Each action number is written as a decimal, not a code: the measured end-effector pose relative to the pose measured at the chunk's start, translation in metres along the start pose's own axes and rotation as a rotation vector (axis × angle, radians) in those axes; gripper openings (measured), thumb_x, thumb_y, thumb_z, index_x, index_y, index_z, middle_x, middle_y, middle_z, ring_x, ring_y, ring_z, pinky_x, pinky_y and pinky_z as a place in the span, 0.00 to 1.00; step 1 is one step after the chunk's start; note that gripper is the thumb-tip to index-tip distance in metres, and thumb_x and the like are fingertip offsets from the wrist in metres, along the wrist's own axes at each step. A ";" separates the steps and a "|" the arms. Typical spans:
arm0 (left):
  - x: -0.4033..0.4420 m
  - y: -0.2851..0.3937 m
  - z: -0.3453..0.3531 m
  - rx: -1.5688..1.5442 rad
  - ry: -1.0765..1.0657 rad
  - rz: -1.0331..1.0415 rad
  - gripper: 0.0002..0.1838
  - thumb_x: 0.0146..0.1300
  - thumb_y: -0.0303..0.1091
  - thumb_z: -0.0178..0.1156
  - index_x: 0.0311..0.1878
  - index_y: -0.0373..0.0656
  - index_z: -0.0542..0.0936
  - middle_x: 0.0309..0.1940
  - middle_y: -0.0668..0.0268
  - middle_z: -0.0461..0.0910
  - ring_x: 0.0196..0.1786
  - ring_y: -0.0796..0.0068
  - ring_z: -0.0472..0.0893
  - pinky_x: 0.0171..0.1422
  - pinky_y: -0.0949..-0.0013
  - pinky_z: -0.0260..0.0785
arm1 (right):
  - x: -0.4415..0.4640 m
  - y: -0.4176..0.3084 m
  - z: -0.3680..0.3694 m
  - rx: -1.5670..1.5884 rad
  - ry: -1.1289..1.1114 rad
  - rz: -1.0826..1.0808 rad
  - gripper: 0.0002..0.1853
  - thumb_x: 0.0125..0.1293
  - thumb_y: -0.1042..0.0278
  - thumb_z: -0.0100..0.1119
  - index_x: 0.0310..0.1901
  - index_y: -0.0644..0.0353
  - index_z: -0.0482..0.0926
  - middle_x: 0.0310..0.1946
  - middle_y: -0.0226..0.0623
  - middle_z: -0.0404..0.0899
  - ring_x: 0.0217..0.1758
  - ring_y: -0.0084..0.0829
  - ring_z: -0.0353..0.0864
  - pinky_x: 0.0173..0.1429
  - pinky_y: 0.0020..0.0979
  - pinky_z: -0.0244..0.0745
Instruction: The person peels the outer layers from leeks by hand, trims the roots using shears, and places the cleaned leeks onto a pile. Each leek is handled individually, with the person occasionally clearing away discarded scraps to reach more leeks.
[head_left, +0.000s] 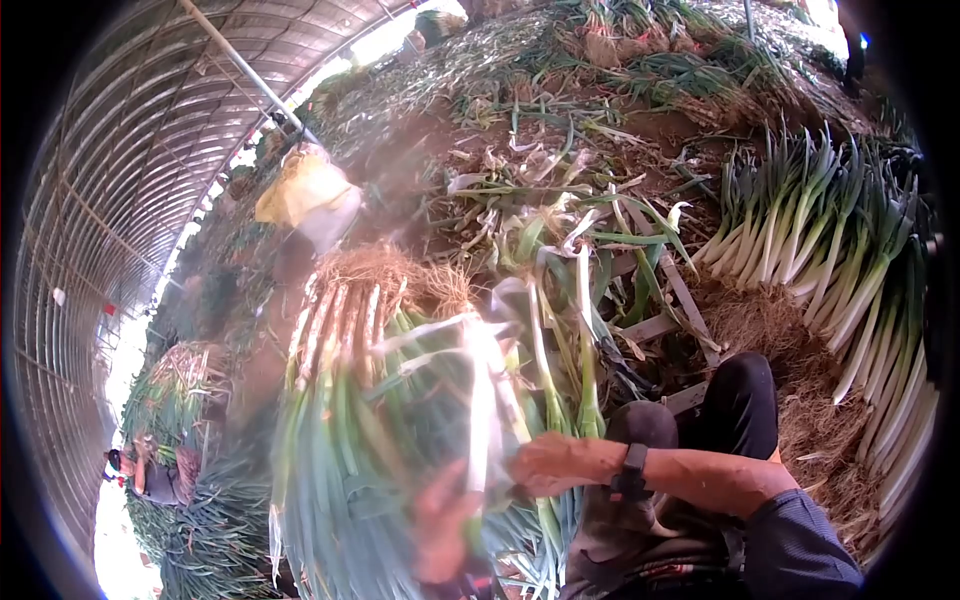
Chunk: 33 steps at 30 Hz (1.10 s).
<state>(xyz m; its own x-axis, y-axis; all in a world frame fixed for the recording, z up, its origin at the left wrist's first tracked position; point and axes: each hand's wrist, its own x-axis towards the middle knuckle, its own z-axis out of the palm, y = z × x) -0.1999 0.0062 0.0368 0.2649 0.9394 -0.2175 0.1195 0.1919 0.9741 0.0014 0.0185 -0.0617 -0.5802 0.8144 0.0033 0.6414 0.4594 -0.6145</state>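
Observation:
A green onion (480, 400) stands root end up between my hands, its bright white stalk smeared by motion. My left hand (443, 525) is blurred and appears closed around its lower, leafy part. My right hand (562, 463), with a dark watch on the wrist, is closed just right of the stalk; whatever its fingers hold is hidden. Beyond my left hand lies a pile of unpeeled green onions (345, 330), brown roots toward the top and green leaves hanging toward me. Loose peeled-off leaves (585, 330) droop beside my right hand.
Cleaned green onions (840, 240) with white stalks lie in a row at right, roots (790, 370) toward my knees. Stripped leaf scraps (540, 185) litter the ground ahead. A yellowish bag (310, 195) hangs by a pole (240, 65). Another person (160, 475) is at far left by stacked bundles.

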 end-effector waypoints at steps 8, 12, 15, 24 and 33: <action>-0.020 0.002 0.005 -0.065 -0.083 0.022 0.30 0.56 0.25 0.63 0.66 0.32 0.75 0.44 0.62 0.83 0.42 0.74 0.80 0.48 0.72 0.72 | -0.007 0.064 -0.078 0.035 0.212 0.310 0.23 0.70 0.48 0.59 0.51 0.62 0.79 0.40 0.47 0.84 0.42 0.41 0.86 0.49 0.42 0.81; -0.026 0.000 0.006 0.016 -0.083 0.093 0.27 0.58 0.23 0.65 0.63 0.33 0.76 0.44 0.67 0.80 0.44 0.75 0.78 0.49 0.71 0.71 | 0.000 0.068 -0.093 0.303 0.437 0.370 0.29 0.67 0.58 0.63 0.65 0.62 0.71 0.51 0.50 0.83 0.49 0.43 0.85 0.54 0.42 0.80; -0.032 -0.017 -0.005 0.155 -0.086 0.148 0.26 0.59 0.23 0.64 0.62 0.33 0.76 0.44 0.67 0.80 0.43 0.76 0.78 0.48 0.72 0.71 | 0.016 0.078 -0.093 0.359 0.331 0.242 0.33 0.62 0.67 0.64 0.70 0.59 0.67 0.59 0.51 0.79 0.51 0.44 0.84 0.57 0.43 0.79; -0.026 -0.051 -0.013 0.241 -0.150 0.101 0.27 0.63 0.30 0.65 0.66 0.35 0.74 0.43 0.67 0.81 0.42 0.74 0.78 0.45 0.70 0.73 | 0.057 0.067 -0.098 0.287 0.024 0.213 0.21 0.67 0.61 0.67 0.57 0.62 0.77 0.39 0.44 0.84 0.45 0.36 0.83 0.52 0.38 0.80; 0.016 -0.022 0.016 0.217 -0.057 0.075 0.20 0.61 0.29 0.66 0.56 0.36 0.80 0.40 0.64 0.82 0.40 0.76 0.81 0.42 0.71 0.73 | 0.042 0.038 -0.106 0.156 0.369 -0.088 0.16 0.64 0.57 0.69 0.28 0.56 0.73 0.21 0.33 0.76 0.21 0.31 0.77 0.29 0.40 0.74</action>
<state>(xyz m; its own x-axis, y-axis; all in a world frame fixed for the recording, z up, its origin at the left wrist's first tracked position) -0.1831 0.0122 0.0111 0.3337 0.9300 -0.1542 0.2987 0.0508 0.9530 0.0547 0.1072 -0.0015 -0.3922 0.8599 0.3267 0.4969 0.4969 -0.7115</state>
